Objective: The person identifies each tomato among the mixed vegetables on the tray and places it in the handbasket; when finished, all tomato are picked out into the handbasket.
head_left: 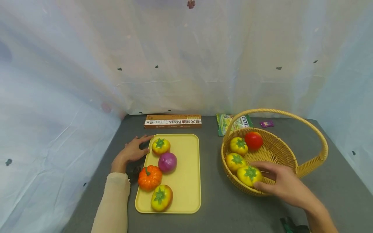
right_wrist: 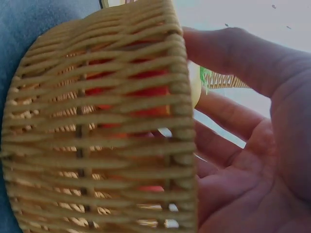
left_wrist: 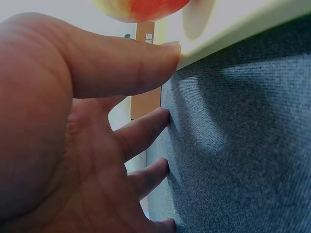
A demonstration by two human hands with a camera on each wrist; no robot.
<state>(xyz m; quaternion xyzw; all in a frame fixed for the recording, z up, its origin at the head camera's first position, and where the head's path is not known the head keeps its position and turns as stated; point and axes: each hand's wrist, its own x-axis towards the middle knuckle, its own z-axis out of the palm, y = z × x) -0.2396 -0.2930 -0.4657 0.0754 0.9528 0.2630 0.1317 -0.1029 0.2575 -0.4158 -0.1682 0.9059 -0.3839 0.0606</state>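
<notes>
In the wicker basket (head_left: 275, 150), by its near wall: with the right hand (head_left: 284, 183), gripping a yellow fruit (head_left: 249, 175) between thumb and fingers. Probably light, stiff and slick-skinned; best taken across the widest girth, clear of the green top. Left of the basket: touching the yellow tray (head_left: 187, 174) at its edge with the left hand (head_left: 134, 150), spread and gripping nothing.

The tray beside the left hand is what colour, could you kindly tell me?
The tray is pale yellow, best seen in the head view.
</notes>
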